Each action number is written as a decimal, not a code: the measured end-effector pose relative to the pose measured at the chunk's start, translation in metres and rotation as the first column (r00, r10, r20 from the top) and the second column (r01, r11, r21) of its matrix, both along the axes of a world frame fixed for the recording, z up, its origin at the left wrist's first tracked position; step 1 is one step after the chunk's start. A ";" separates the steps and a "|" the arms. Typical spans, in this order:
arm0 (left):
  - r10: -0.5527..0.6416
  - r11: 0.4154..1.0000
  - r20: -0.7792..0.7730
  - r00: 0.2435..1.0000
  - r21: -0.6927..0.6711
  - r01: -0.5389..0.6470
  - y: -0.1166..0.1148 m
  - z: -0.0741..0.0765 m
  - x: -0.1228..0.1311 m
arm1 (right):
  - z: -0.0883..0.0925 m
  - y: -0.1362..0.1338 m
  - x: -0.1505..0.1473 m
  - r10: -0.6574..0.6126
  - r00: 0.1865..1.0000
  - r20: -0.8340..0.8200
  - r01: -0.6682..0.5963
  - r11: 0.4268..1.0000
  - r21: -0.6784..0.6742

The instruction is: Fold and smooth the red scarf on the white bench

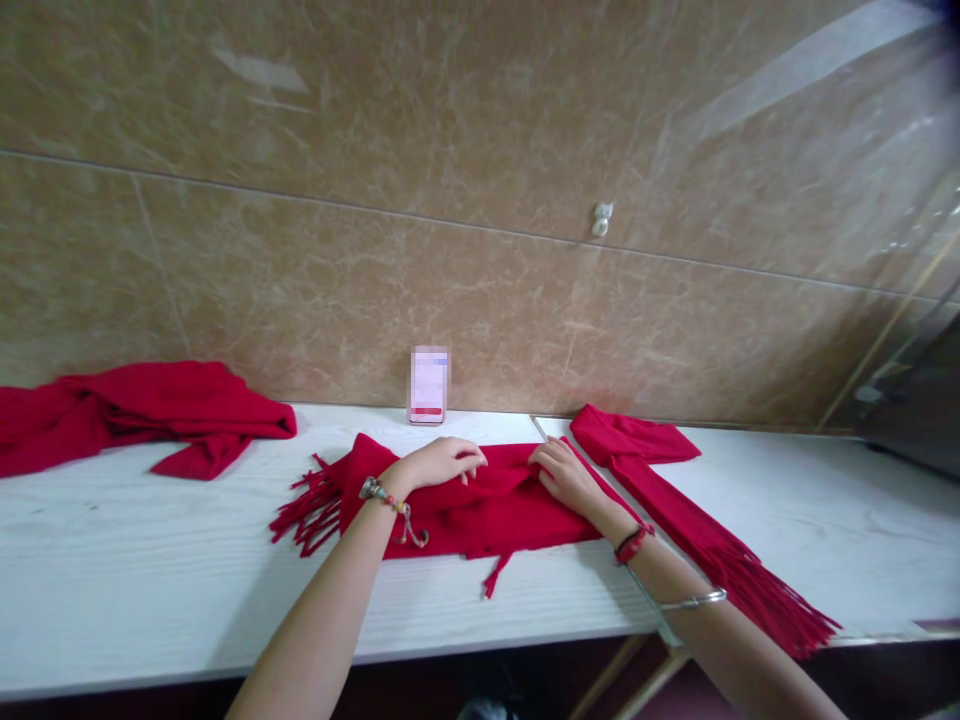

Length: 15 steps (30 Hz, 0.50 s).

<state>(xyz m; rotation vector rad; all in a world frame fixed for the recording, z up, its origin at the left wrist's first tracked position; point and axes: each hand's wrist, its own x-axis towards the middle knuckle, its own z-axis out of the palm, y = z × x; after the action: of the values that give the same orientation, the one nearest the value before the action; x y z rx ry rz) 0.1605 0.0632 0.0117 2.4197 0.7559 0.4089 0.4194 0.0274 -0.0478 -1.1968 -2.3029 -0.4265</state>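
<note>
A red fringed scarf (450, 525) lies folded in front of me on the white table, its fringe spreading out to the left. A few loose strands hang from its near edge. My left hand (442, 463) is over the scarf's upper left part, fingers loosely bent, apart and pointing right, with nothing visible in them. On the right part, my right hand (564, 474) has its fingers curled down onto the cloth, gripping a fold; the fingertips are partly hidden. A raised crease runs across the cloth between both hands.
Crumpled red cloth (187, 405) lies at the left back. Another red fringed scarf (675, 505) stretches diagonally along the right. A phone (428, 385) stands against the brown marbled wall (300, 270). A seam divides the white table (150, 580). A dark object (915, 390) sits far right.
</note>
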 end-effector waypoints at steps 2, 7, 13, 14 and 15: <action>0.190 0.980 0.000 0.982 0.062 -0.190 0.005 -0.006 0.001 | -0.001 -0.002 0.000 0.032 0.999 0.009 -0.032 0.999 0.041; 0.203 0.979 -0.150 0.968 0.052 -0.197 0.006 -0.018 0.009 | 0.001 -0.007 0.000 0.098 0.994 -0.044 -0.097 0.995 0.011; 0.040 0.999 -0.204 0.978 0.002 -0.041 -0.004 -0.010 0.014 | 0.000 -0.010 0.001 0.100 0.993 -0.059 -0.106 0.990 -0.097; 0.019 1.000 -0.221 0.975 0.011 -0.017 -0.007 -0.009 0.015 | 0.000 -0.010 0.001 0.100 0.994 -0.049 -0.105 0.989 -0.101; 0.009 1.000 -0.241 0.971 0.030 -0.002 -0.011 -0.007 0.016 | 0.000 -0.010 0.001 0.100 0.994 -0.043 -0.104 0.989 -0.100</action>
<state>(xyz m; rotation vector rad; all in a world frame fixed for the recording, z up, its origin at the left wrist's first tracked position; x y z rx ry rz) 0.1765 0.0526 0.0050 2.5244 0.8651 0.1290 0.4208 0.0173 -0.0481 -1.1181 -2.3655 -0.2492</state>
